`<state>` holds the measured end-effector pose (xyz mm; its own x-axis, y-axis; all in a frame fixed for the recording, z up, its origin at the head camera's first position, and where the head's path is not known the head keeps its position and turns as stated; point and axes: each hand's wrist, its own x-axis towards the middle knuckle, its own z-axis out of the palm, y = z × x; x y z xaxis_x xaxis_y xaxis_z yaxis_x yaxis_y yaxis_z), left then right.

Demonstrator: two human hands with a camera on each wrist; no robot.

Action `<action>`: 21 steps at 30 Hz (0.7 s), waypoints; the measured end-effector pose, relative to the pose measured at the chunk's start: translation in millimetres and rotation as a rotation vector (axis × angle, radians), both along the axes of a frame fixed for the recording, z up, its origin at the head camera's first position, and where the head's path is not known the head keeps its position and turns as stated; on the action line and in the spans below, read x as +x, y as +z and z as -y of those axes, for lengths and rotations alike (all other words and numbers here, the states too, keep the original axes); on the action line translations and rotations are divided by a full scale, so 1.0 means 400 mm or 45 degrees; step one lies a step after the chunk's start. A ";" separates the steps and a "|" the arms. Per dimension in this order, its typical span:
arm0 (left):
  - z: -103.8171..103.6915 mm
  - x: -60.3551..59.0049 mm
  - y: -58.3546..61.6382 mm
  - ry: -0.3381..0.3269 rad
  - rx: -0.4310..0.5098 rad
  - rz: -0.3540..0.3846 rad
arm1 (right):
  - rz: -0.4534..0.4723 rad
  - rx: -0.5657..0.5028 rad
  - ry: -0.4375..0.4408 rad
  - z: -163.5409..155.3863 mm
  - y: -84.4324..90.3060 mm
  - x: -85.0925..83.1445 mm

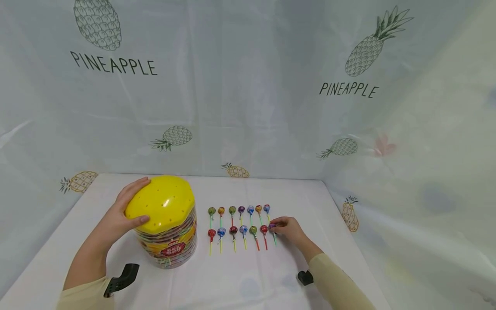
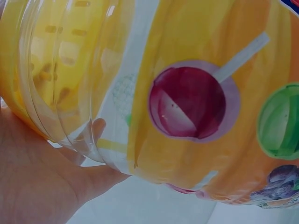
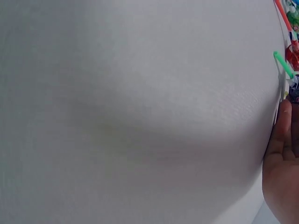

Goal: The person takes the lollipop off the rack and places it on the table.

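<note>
A clear plastic jar [image 1: 170, 245] with a yellow domed lid [image 1: 160, 202] stands at the table's left middle. My left hand [image 1: 118, 213] grips the lid's left side, thumb in front and fingers over the back. The left wrist view shows the jar's printed wall [image 2: 187, 102] against my palm [image 2: 42, 172]. To the jar's right lie two rows of several lollipops [image 1: 240, 211]. My right hand [image 1: 286, 228] pinches the purple lollipop [image 1: 272, 225] at the front row's right end. In the right wrist view only my hand's edge [image 3: 280, 158] and a green stick [image 3: 282, 64] show.
A white cloth covers the table [image 1: 248, 280]. Pineapple-print sheeting [image 1: 252, 86] hangs behind it and along the right side. Black wrist-camera mounts sit on both forearms [image 1: 122, 277] [image 1: 305, 277]. The table's right edge runs close to my right arm.
</note>
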<state>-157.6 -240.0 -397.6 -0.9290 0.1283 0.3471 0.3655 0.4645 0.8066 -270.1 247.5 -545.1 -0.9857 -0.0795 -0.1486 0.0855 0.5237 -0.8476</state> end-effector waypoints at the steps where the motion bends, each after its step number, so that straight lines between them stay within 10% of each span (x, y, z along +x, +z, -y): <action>1: -0.001 0.001 0.000 -0.002 0.004 -0.001 | 0.007 0.003 -0.005 0.001 0.000 0.001; 21: -0.004 0.012 0.006 0.006 0.007 -0.012 | -0.046 0.008 -0.001 -0.003 0.000 0.011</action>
